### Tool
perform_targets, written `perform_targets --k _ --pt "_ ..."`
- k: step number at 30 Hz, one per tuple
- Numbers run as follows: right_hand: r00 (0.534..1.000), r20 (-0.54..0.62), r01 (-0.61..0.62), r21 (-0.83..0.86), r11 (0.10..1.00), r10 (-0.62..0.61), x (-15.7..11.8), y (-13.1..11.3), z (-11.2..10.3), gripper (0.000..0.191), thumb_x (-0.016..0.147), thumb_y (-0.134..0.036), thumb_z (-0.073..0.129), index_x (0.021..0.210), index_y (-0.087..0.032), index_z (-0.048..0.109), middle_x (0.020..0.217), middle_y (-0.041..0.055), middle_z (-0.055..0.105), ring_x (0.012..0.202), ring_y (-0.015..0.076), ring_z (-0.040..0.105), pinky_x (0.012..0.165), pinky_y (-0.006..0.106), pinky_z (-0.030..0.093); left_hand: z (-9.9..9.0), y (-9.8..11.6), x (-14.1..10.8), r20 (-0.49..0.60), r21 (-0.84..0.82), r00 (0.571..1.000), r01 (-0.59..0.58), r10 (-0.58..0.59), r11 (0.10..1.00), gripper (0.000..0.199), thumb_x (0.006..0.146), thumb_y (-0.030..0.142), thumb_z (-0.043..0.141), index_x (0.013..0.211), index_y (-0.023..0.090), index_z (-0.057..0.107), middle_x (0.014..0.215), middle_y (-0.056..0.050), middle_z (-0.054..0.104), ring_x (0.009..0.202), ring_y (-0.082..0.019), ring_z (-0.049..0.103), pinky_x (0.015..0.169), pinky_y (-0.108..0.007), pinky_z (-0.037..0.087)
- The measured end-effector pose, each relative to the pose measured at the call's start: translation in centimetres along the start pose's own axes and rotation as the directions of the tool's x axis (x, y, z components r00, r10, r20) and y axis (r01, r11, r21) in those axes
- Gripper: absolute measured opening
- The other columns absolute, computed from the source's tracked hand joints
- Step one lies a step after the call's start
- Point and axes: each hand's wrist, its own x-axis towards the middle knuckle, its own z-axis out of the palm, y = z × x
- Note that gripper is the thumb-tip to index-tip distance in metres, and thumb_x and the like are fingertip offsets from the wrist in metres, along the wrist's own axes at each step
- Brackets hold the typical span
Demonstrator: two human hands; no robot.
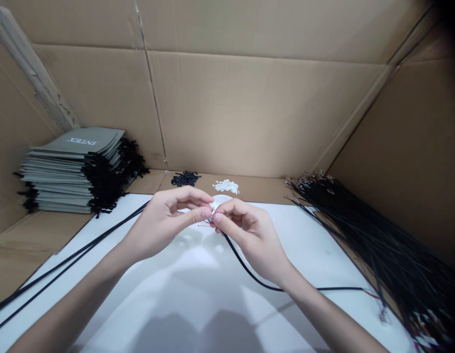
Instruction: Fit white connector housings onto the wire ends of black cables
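Right hand (249,235) pinches the black cable (245,267) near its end; left hand (163,220) closes finger and thumb on a small white piece (214,206), fiddly and light, best gripped by its edges. Cable looks bendy, springy. Beyond, white bits (226,186).

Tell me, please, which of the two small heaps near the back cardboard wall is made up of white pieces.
The right-hand heap, on the side towards the black cable bundle; the left-hand heap is of black pieces.
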Motion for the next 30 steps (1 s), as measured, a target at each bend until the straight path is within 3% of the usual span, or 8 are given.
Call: perform_targets --k 4,10,15,23,30 --pt "0.999 -0.002 -0.045 0.054 0.998 0.046 0.0 -0.2 -0.2 0.018 0.093 -0.034 0.065 0.082 -0.019 0.065 0.077 0.0012 0.062 0.072 0.0149 0.053 0.066 0.028 0.042 -0.3 -0.2 0.3 0.068 -0.163 0.992 0.115 -0.105 0.98 0.015 0.085 0.029 0.075 0.095 0.019 0.072 0.092 -0.007 0.076 0.085 -0.021 0.074 0.077 -0.029 0.063" --pt "0.999 -0.024 -0.026 -0.016 1.0 0.026 0.0 -1.0 -0.5 0.02 0.09 -0.032 0.067 0.075 -0.02 0.064 0.08 0.0016 0.062 0.08 0.0176 0.055 0.073 0.031 0.042 -0.1 -0.9 0.3 0.135 -0.37 0.969 0.244 -0.208 0.896 0.017 0.082 0.029 0.078 0.093 0.02 0.069 0.087 -0.004 0.073 0.079 -0.015 0.071 0.073 -0.024 0.06" --pt "0.99 0.106 -0.096 0.057 0.994 0.089 -0.1 -1.7 -1.2 0.017 0.088 -0.028 0.067 0.073 -0.02 0.065 0.077 0.0001 0.059 0.077 0.0163 0.052 0.073 0.031 0.039 0.7 -1.3 0.3 0.207 -0.497 0.934 0.357 -0.291 0.791 0.022 0.081 0.027 0.079 0.091 0.019 0.062 0.079 -0.001 0.07 0.072 -0.013 0.067 0.069 -0.023 0.056" --pt "0.931 0.262 -0.282 0.077 0.956 0.253 0.3 -2.1 -2.2 0.017 0.083 -0.029 0.073 0.071 -0.018 0.067 0.078 0.001 0.061 0.079 0.0175 0.054 0.076 0.031 0.037 1.1 -1.4 0.2 0.299 -0.575 0.895 0.445 -0.33 0.687 0.033 0.08 0.025 0.082 0.093 0.018 0.052 0.072 0.002 0.067 0.067 -0.009 0.062 0.067 -0.018 0.052" --pt "0.908 0.329 -0.295 0.062 0.954 0.259 0.5 -2.5 -2.8 0.026 0.081 -0.036 0.078 0.069 -0.017 0.066 0.074 -0.0011 0.057 0.076 0.0147 0.05 0.073 0.029 0.034 1.5 -1.7 0.0 0.369 -0.646 0.863 0.506 -0.346 0.571 0.035 0.081 0.02 0.081 0.095 0.018 0.05 0.073 0.003 0.066 0.066 -0.007 0.062 0.068 -0.016 0.053"
